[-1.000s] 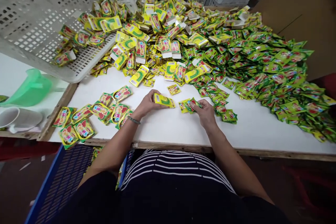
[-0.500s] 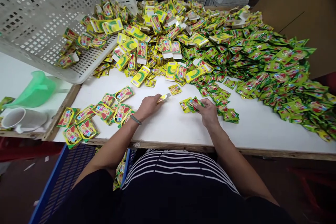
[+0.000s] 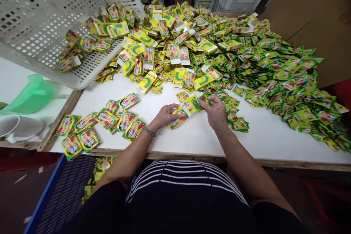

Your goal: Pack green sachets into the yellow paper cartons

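My left hand [image 3: 164,115] pinches a small yellow carton [image 3: 178,117] on the tabletop [image 3: 189,137]; my right hand [image 3: 215,111] clamps green sachets [image 3: 199,102] beside it. The tipped white crate [image 3: 41,25] spills flat cartons [image 3: 109,29].

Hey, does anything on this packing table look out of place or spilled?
Yes. The white crate lies tipped on its side, small boxes spilling from it across the table. More packs lie below the table's edge in the blue bin.
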`<action>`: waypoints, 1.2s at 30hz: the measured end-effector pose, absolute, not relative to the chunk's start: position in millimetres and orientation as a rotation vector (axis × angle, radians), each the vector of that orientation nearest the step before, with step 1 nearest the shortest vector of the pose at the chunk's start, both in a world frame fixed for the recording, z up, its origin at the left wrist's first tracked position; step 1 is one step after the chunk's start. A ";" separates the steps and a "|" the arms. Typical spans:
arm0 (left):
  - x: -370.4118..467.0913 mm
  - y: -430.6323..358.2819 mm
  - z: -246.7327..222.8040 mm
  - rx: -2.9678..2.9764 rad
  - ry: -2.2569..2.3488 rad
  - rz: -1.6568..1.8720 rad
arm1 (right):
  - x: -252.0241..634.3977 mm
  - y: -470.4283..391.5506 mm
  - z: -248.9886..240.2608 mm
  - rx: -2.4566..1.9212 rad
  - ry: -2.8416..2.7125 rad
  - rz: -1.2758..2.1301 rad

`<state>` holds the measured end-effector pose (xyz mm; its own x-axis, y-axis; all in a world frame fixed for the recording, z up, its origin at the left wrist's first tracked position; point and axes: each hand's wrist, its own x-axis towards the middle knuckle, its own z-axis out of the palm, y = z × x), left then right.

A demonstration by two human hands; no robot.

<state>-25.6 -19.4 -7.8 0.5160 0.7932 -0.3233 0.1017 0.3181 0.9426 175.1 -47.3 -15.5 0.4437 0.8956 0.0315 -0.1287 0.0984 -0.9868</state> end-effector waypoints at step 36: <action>-29.3 -24.1 -7.7 1.065 0.908 0.600 | 183.4 -8.3 43.2 -1.677 -2.065 0.963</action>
